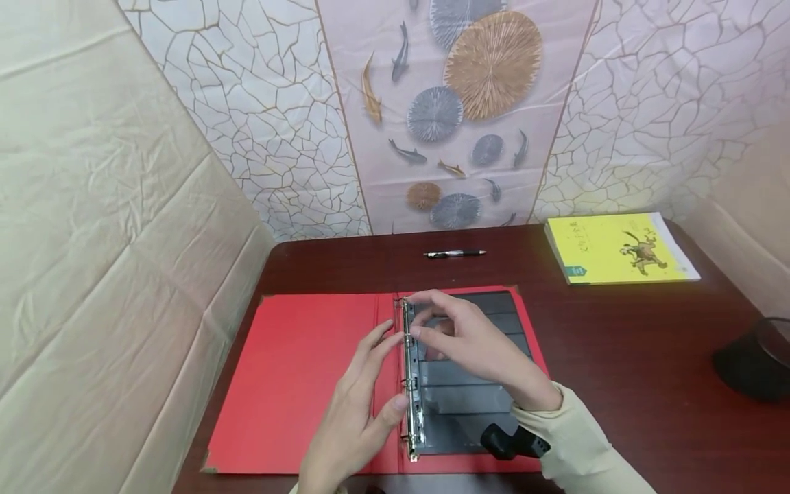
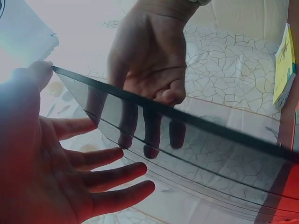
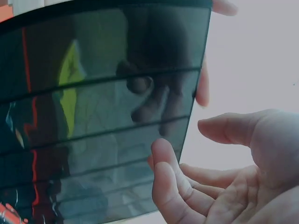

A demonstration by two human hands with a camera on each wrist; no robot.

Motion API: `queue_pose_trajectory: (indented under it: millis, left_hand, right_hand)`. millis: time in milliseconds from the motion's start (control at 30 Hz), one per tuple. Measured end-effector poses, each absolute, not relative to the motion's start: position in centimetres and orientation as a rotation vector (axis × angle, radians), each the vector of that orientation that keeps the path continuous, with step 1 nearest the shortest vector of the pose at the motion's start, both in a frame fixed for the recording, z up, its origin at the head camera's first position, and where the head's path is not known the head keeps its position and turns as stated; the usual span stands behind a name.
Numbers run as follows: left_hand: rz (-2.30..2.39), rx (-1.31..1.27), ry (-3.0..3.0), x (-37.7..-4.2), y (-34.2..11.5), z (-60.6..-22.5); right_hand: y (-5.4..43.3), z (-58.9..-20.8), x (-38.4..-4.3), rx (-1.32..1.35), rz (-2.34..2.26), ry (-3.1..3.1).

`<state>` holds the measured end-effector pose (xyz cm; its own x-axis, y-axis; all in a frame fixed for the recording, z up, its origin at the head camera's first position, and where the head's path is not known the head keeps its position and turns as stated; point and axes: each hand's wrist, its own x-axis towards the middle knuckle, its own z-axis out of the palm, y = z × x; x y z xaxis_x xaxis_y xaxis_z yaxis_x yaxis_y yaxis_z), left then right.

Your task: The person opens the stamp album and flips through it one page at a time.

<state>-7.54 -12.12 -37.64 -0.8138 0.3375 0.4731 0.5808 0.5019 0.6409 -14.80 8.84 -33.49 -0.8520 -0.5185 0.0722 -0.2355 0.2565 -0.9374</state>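
Observation:
A red ring binder [image 1: 302, 370] lies spread on the table. Black pocket sheets [image 1: 463, 401] with clear horizontal strips cover its right side, along the metal ring bar [image 1: 409, 412]. My left hand [image 1: 352, 415] is beside the bar, fingers extended and thumb apart. Over the bar's far end is my right hand [image 1: 472, 339], fingers bent, thumb and forefinger apart. In the left wrist view a glossy dark-edged sheet [image 2: 224, 154] spans between both hands, the left thumb near its corner. The right wrist view has bent fingers beside the sheet [image 3: 103, 149]; whether they touch it I cannot tell.
Behind the binder lies a pen [image 1: 455, 254]. A yellow book [image 1: 617, 247] is at the table's back right, and a black object [image 1: 753, 367] at the right edge. Patterned cloth [image 1: 457, 137] hangs behind the table.

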Motion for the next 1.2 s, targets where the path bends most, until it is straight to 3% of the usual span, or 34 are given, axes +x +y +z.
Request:
queue_pose_trajectory:
  millis: [500, 1000, 1200]
  left_hand:
    - [-1.170, -0.656, -2.399, -6.2, -13.7, -38.4]
    - [-1.030, -0.528, -2.253, -5.9, -16.3, -39.5]
    - [-0.993, -0.350, -2.339, -4.9, -17.0, -39.8]
  right_hand:
    - [14.3, -35.0, -15.7, -0.637, -1.673, 2.322]
    - [17.8, -36.7, -19.2, -0.650, -1.447, 2.706]
    - [17.9, -38.7, -20.5, -0.685, -1.283, 2.774]
